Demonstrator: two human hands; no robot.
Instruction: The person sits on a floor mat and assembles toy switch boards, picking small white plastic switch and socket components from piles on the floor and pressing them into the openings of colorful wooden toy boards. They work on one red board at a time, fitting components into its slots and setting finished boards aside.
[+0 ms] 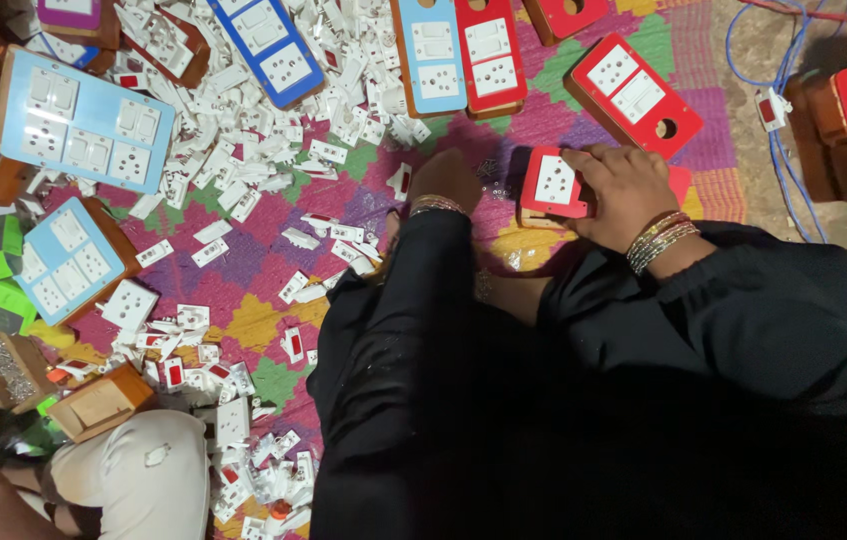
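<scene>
Under right hand (623, 190), red switchboard (553, 185)

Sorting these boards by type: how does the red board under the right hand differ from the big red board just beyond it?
The small red board is partly covered by the right hand and shows one white socket; the large red board lies free, untouched, showing two white modules and a round hole. The small one looks shorter, though part is hidden. Both have red faces with white fittings and lie on the patterned mat.

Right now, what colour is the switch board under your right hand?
Red, with a white socket set in it. The switch board under the right hand shows best in the head view.
</scene>
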